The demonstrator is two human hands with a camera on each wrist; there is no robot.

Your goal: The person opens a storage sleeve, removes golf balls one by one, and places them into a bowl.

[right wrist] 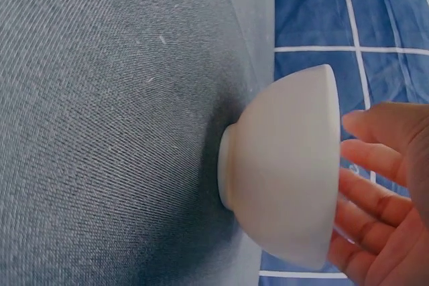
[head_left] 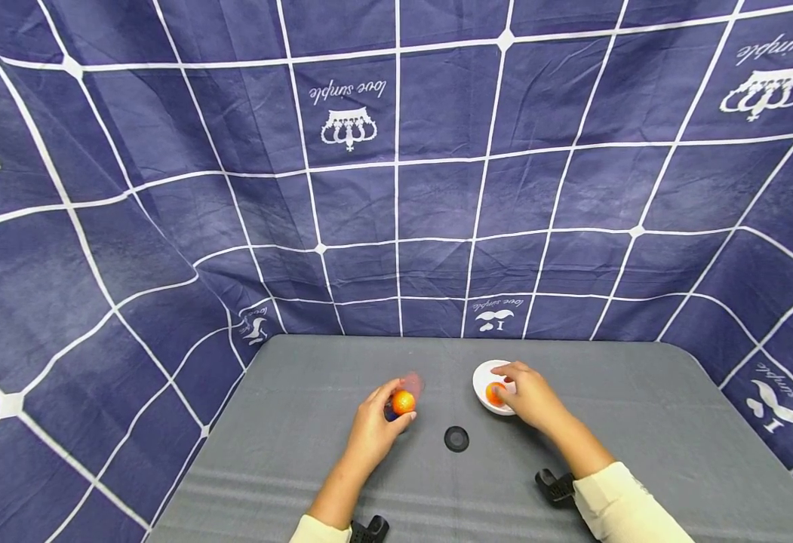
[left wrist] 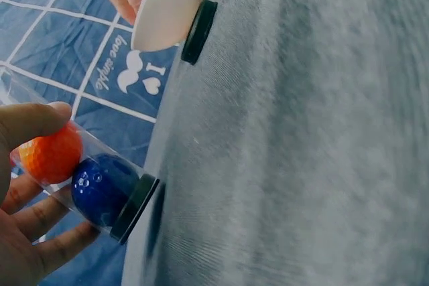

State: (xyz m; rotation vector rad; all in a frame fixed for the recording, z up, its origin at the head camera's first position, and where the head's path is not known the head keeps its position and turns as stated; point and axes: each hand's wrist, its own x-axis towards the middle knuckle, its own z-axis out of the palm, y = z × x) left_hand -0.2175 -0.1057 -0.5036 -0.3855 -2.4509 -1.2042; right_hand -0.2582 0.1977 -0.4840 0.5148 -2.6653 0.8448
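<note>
Now, what we see, label by label:

Left hand: our left hand [head_left: 377, 430], lower centre of the head view, has its fingers curled round a clear tube [left wrist: 80, 182], thumb on top and fingers beneath, as the left wrist view shows at lower left.

Tube contents: an orange ball [left wrist: 51, 154] sits above a dark blue ball [left wrist: 102, 189] inside the tube — the blue one lies against the black cap [left wrist: 134, 207] at the tube's lower end, which is at the table surface.

Right hand: our right hand [head_left: 530, 394], right of centre in the head view, reaches into a white bowl [head_left: 486, 381]; its fingers are loosely bent over the rim, and the fingertips appear to pinch a second orange ball [head_left: 495, 393] inside the bowl, though we cannot tell the grip for certain.

Bowl: it stands upright on the grey table [head_left: 640, 422] — in the right wrist view its foot rests on the cloth, fingers [right wrist: 372, 195] just beside its rim.

Loose lid: a black round lid [head_left: 456, 438] lies flat on the table between the two hands, nearer the bottom of the frame.

Backdrop: a navy cloth [head_left: 396, 151] with white grid lines fills the upper frame.
</note>
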